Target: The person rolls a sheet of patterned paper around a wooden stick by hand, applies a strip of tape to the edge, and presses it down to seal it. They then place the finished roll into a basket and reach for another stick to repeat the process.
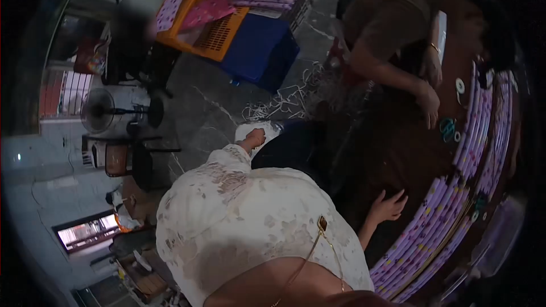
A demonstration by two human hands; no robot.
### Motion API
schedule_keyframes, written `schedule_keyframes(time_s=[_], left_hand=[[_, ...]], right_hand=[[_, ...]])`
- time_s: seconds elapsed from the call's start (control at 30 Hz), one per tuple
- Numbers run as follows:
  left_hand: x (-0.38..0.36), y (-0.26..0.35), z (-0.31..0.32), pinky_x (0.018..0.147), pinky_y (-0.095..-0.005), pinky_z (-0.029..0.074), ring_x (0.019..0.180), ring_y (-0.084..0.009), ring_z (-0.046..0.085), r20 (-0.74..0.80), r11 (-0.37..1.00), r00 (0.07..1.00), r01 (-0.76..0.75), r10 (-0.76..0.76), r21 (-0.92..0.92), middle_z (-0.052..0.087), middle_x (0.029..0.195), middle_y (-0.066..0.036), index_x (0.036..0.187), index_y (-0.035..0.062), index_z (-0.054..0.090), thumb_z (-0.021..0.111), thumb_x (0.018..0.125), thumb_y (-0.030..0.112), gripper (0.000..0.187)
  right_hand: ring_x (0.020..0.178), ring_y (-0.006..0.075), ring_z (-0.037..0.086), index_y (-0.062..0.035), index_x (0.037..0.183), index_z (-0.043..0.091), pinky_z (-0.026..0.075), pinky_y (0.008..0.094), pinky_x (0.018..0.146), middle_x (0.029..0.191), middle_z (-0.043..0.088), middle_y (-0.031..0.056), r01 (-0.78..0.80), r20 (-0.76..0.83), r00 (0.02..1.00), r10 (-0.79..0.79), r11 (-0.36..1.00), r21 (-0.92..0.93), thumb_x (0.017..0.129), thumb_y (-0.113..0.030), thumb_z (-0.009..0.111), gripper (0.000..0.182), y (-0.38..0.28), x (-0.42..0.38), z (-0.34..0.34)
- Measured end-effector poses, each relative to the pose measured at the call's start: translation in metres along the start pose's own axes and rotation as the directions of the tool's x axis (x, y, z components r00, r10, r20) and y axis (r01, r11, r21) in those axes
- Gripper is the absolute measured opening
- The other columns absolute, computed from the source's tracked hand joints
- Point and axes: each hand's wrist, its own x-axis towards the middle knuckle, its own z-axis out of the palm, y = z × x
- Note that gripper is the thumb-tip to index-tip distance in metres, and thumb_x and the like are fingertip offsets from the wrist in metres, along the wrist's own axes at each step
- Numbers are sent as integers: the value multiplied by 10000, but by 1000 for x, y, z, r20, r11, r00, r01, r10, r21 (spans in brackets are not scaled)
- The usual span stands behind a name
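Observation:
My left hand (pixel 256 138) is closed, its fingers curled over or against a white surface (pixel 245 130) beside my dark-clad leg; what it grips is too small to tell. Over the dark brown table (pixel 369 165), my right hand (pixel 389 207) has its fingers spread and holds nothing. Closest to it lies a row of long purple patterned rolls (pixel 421 233). Beyond them are more purple rolls (pixel 476 122), teal-handled scissors (pixel 447 129) and a white tape roll (pixel 460 86).
A co-worker (pixel 392 17) leans over the table's far part, both hands low. On the floor are a blue crate (pixel 256 51), an orange crate (pixel 224 34) with patterned pieces, and tangled white strips (pixel 284 99). A fan (pixel 99 111) and chair (pixel 116 158) stand left.

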Motion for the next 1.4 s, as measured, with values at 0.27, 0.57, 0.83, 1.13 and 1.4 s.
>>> schedule_keyframes(time_s=[0.27,0.57,0.83,1.13,1.4], left_hand=[[126,13,-32,735,-420,451,882,-357,555,-262,975,954,-183,146,-123,590,927,-189,934,55,599,562,723,271,304],[399,157,-226,729,-319,455,804,-234,595,-528,700,849,-396,32,-594,628,854,-115,974,33,565,665,685,423,496],[589,194,-382,676,-380,443,856,-253,554,-181,12,904,-191,-386,-981,565,1003,-173,1093,-38,486,617,716,514,681],[686,185,-420,396,-315,429,451,-187,478,-101,-595,958,-247,-267,-765,516,681,-55,964,101,509,683,703,276,359],[677,221,-439,586,-386,503,649,-242,581,-31,-609,948,-229,-317,-760,591,800,-89,936,93,545,623,737,198,238]], right_hand=[[1083,270,417,-128,1313,313,352,421,817,1311,337,108,3,-127,991,-30,978,-210,851,-501,415,602,6,-1,11],[1076,272,446,-166,1362,211,386,463,799,1371,254,90,-149,-82,989,126,748,-647,845,-597,257,674,5,-21,23],[1088,274,435,-171,1360,215,376,458,811,1362,266,91,-83,68,980,185,700,-709,846,-576,280,658,-82,25,79],[1102,276,423,-176,1358,219,364,452,824,1352,279,92,-1,203,948,246,640,-769,847,-552,306,641,-110,52,95],[1114,278,412,-180,1356,223,354,447,835,1342,291,94,35,293,901,321,617,-786,847,-531,330,627,-99,46,81]])
